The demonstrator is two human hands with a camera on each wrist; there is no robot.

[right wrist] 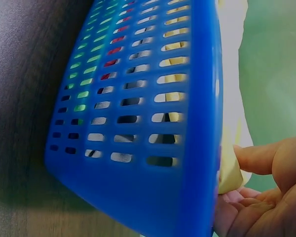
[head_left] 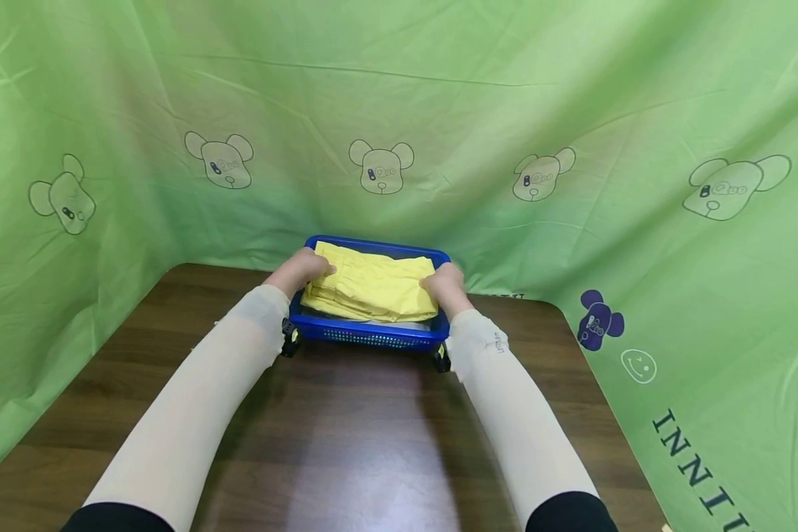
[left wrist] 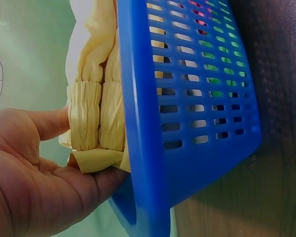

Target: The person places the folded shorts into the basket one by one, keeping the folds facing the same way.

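A folded yellow garment [head_left: 372,284] lies in the top of a blue plastic basket [head_left: 372,336]. My left hand [head_left: 306,267] pinches its left end, thumb above and fingers beneath. At the opposite end, my right hand [head_left: 447,284] holds the cloth between thumb and fingers. In the left wrist view, gathered bands show on the garment [left wrist: 85,116] beside the basket's rim [left wrist: 138,98]. The right wrist view shows a yellow corner of the garment [right wrist: 229,170] between thumb and fingers. White, green and red things show through the basket's slots; their kinds cannot be made out.
The basket stands at the far edge of a dark wooden table [head_left: 366,428]. Behind it and along both sides hangs a green curtain [head_left: 452,96] printed with bear heads. Pale sleeves cover both forearms.
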